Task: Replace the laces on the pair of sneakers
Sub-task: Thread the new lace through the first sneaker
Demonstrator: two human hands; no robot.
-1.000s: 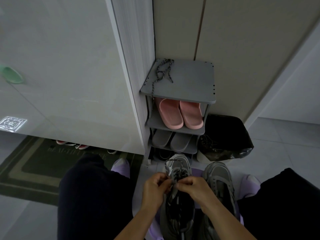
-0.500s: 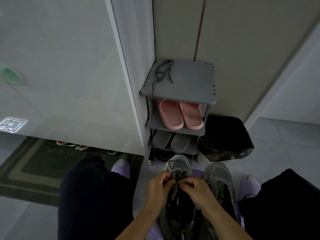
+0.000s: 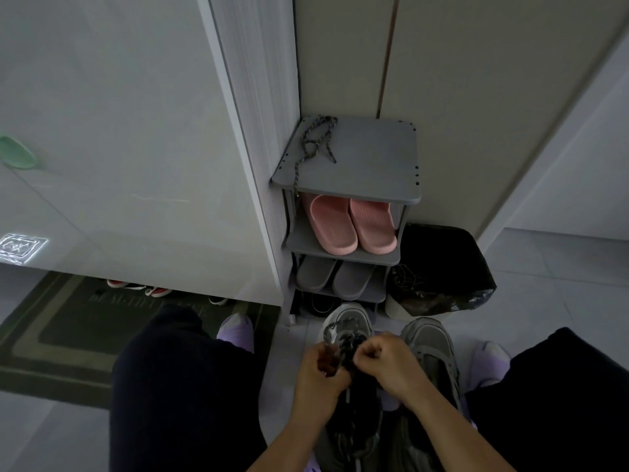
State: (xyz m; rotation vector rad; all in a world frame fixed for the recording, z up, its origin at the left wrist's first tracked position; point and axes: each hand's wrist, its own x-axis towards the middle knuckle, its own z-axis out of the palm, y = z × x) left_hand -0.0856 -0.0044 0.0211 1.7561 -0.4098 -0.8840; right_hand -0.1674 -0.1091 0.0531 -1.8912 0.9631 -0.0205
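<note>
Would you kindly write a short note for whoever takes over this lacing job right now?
Left hand and right hand both pinch the dark lace over the near sneaker, on the floor between the knees.
The other sneaker stands beside it, untouched; its lacing is too dim to judge.
A loose lace lies on the shoe rack, one end hanging off the front.
Left: finish this sneaker, then the other.

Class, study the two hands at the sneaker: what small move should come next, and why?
Probably draw the dark lace a little way through its eyelet. The left hand and right hand both pinch it over the toe end of the sneaker, so the grip looks set. Whether the lace is going in or out is unclear.
</note>
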